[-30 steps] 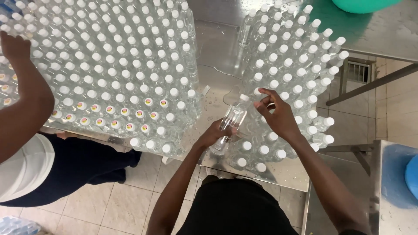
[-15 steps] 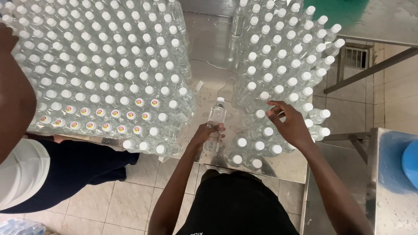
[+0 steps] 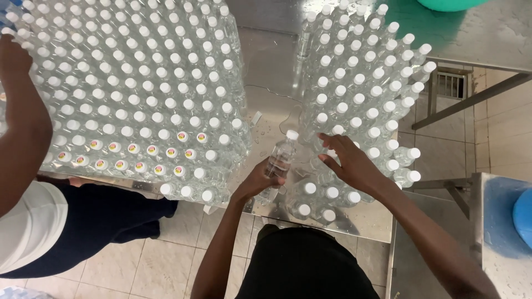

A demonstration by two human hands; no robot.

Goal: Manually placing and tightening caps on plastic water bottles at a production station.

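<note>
My left hand (image 3: 257, 182) gripped a clear bottle (image 3: 279, 160) by its body, white cap pointing toward twelve o'clock, over the wet steel table (image 3: 271, 72). My right hand (image 3: 349, 160) lay at three o'clock from it, fingers spread wide and holding nothing, resting on the caps of the right block (image 3: 360, 94). As I judged it, most of the work was done: capped bottles stood packed on both sides, with only a bare lane between. The left block (image 3: 133, 94), at ten o'clock, was film-wrapped; a row of its caps (image 3: 133, 149) near my edge carried round red-and-yellow stickers. A co-worker's arm (image 3: 22, 111) reached in at nine o'clock.
</note>
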